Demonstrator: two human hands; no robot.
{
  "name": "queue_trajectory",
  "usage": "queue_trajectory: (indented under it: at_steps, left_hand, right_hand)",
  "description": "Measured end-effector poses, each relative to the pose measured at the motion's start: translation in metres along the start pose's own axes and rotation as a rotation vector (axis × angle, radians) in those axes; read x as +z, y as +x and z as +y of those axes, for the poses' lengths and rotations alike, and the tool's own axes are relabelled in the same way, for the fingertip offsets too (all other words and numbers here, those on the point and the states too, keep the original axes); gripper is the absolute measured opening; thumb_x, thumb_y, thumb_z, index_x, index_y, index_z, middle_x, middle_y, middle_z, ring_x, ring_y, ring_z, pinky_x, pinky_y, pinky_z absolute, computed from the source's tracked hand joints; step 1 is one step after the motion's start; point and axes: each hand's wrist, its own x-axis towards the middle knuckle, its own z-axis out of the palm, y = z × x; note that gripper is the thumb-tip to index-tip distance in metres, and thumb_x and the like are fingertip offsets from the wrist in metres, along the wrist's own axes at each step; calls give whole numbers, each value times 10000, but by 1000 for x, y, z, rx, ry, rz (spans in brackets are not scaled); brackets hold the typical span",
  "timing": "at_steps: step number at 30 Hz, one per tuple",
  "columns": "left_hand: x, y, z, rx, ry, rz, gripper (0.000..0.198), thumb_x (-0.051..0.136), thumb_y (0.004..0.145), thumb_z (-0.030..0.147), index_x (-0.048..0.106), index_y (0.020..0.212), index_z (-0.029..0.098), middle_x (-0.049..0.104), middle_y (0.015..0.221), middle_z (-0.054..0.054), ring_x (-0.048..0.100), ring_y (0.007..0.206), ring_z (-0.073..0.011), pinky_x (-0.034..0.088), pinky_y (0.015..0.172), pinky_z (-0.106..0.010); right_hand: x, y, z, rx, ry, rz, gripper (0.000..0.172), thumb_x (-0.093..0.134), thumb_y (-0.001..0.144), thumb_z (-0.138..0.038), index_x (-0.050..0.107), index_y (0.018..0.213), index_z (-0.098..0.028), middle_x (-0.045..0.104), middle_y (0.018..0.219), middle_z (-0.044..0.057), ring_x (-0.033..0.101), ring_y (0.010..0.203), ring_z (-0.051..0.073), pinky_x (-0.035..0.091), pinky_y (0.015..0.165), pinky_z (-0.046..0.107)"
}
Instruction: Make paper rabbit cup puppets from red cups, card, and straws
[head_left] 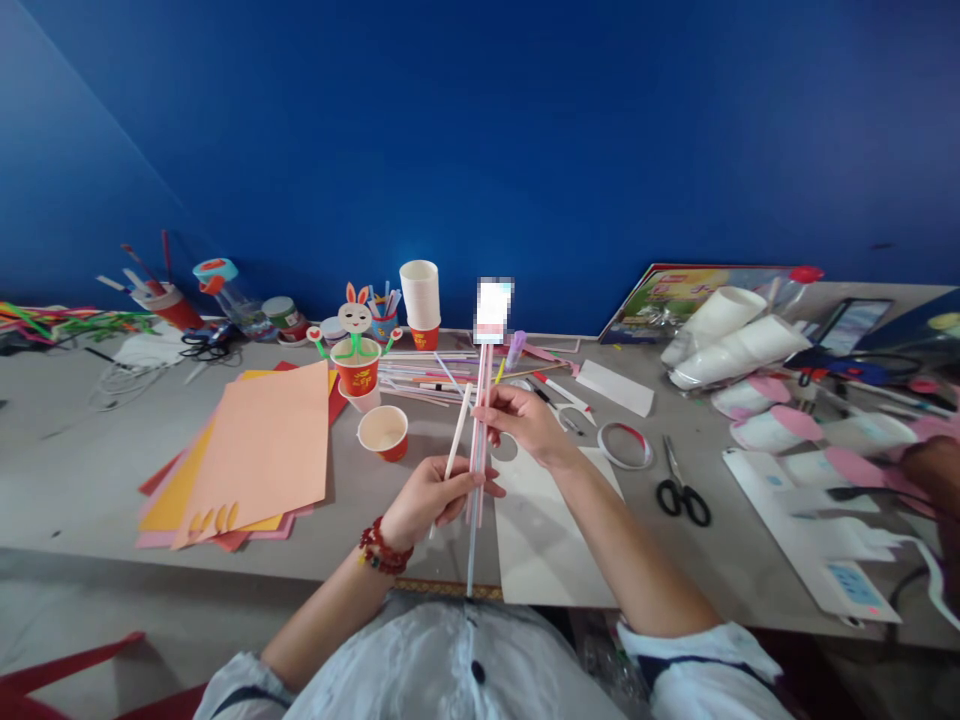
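The left hand [435, 493] is gripping a white stick [459, 430] between thumb and fingers, while its fingertips are meeting the pale sticks [480, 440]. The right hand [525, 424] is closing its fingers around those pale sticks, which are standing near-upright in front of the body, above the table [67, 460]. A blurred patch is hiding their top.

Left of the hands, an open cup [383, 434] is showing its pale inside. Farther left, a red cup [356, 372] is holding a rabbit figure [355, 320] with green limbs and is sitting on a pale cup [363, 398]. Beyond, a blue cup [385, 326] is holding pens, and white cups [420, 294] are standing stacked on another red cup. At far left, a brush cup [171, 306] is holding brushes. At right, a clear bag [731, 340] is wrapping white cups.

The red cup is bearing yellow characters, too small for reading; the packet [675, 290] at far right is carrying yellow lettering, also unreadable.
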Motion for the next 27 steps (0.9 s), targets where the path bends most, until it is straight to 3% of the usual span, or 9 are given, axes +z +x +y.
queue_trajectory:
  at_steps: [9, 17, 27]
  left_hand:
    - [1, -1, -2, -15, 2, -9, 415, 661, 839, 458, 732, 998, 82, 766, 971, -174, 283, 317, 21, 166, 340, -199]
    - [3, -2, 1, -4, 13, -4, 366, 654, 848, 418, 737, 975, 85, 771, 851, -143, 280, 326, 15, 135, 342, -194]
    - [2, 0, -2, -8, 5, -3, 371, 659, 845, 437, 734, 935, 86, 770, 840, -137, 288, 316, 13, 107, 347, -205]
  right_hand:
    - [1, 2, -5, 19, -8, 7, 308, 778, 767, -443, 624, 748, -177, 583, 624, -39, 528, 490, 76, 449, 455, 195]
    - [3, 2, -4, 22, 17, 10, 353, 787, 745, -480, 602, 735, -180, 569, 604, -44, 510, 478, 72, 444, 445, 196]
    - [3, -8, -6, 119, 0, -68, 343, 831, 701, -436, 625, 715, -163, 617, 650, -23, 531, 494, 76, 438, 465, 211]
